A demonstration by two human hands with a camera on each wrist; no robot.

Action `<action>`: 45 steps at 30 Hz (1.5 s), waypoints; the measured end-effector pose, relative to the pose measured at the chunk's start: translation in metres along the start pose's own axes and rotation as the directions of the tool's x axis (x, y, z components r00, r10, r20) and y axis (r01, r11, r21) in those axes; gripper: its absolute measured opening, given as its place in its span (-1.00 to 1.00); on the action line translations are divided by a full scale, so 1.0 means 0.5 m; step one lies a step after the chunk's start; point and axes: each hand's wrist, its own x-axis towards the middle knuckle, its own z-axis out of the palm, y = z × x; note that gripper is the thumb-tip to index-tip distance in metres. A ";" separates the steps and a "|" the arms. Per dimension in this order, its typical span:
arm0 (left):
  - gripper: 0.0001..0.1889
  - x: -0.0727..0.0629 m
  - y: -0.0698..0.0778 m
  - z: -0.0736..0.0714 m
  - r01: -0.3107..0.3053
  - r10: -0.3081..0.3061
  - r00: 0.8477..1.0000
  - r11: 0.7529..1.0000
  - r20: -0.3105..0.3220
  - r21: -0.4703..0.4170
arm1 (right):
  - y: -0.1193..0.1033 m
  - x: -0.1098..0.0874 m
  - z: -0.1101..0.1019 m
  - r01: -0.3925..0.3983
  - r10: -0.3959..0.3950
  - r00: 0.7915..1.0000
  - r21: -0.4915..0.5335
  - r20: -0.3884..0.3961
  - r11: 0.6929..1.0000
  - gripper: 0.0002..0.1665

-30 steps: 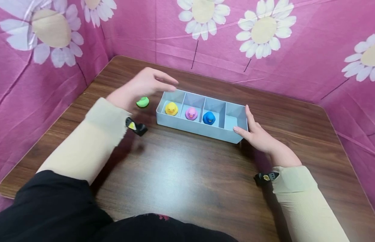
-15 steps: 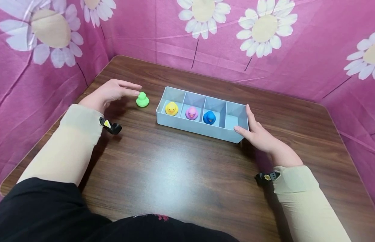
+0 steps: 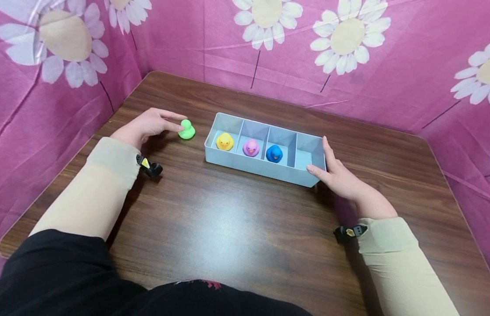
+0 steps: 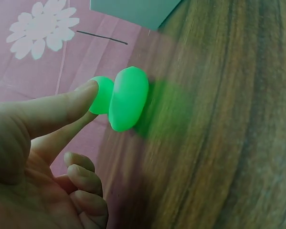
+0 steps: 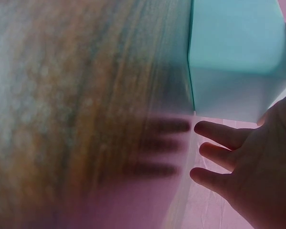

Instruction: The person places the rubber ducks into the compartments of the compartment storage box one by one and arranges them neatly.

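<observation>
Green duck (image 3: 187,133) just left of compartmented tray (image 3: 256,168); whether touching surface (image 3: 229,245), unclear. Left hand (image 3: 148,124) pinches head, thumb against finger. Probably light, soft, not fragile; head suits hold. Right hand (image 3: 339,177) rests on tray's right end, fingers spread.

In the middle of the frame, a box (image 3: 256,166) sits on the table (image 3: 213,210) with 3 ducks (image 3: 251,148) in its 3 left parts, 1 each. To its left is a lone duck (image 3: 187,131) in the left hand (image 3: 150,123); the right hand (image 3: 340,176) is at the box's right end.
</observation>
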 end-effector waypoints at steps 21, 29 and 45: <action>-0.36 0.006 0.006 0.013 0.010 -0.009 1.000 0.999 -0.021 0.045 | 0.000 0.001 -0.002 0.001 -0.001 1.000 0.001 0.004 1.000 0.12; -0.43 -0.002 0.023 0.014 -0.032 0.033 0.998 0.999 -0.050 0.027 | -0.001 0.000 -0.003 -0.004 0.004 1.000 0.009 0.007 1.000 0.12; -0.55 -0.043 0.082 0.026 -0.097 0.095 0.995 0.991 -0.029 -0.096 | -0.002 -0.001 -0.002 0.010 -0.010 1.000 0.016 -0.001 1.000 0.12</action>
